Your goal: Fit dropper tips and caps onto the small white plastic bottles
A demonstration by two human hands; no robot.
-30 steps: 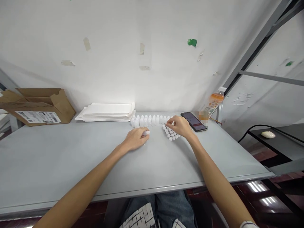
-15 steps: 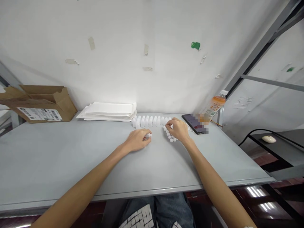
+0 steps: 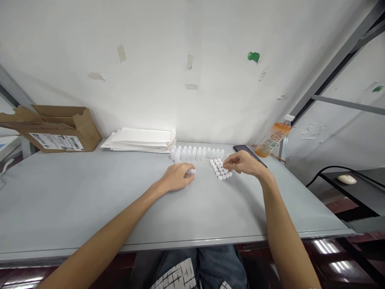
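Note:
My left hand (image 3: 178,176) is closed around a small white bottle (image 3: 191,171), whose end shows between thumb and fingers, low over the grey table. Several small white caps (image 3: 217,168) lie grouped on the table to the right. My right hand (image 3: 240,162) is just over the right side of these caps, fingers bent and pressed together; whatever it may hold is too small to make out. Behind both hands, several translucent white bottles (image 3: 194,153) stand upright in rows near the wall.
A stack of white sheets (image 3: 140,139) lies behind on the left, beside an open cardboard box (image 3: 64,128). A dark phone (image 3: 249,152) and an orange drink bottle (image 3: 274,138) are at the back right. The table's front edge (image 3: 192,243) runs close to my lap.
My right hand has moved right, from the back left part of the caps to their right side, uncovering more of them. My left hand still holds the bottle; the view has shifted slightly.

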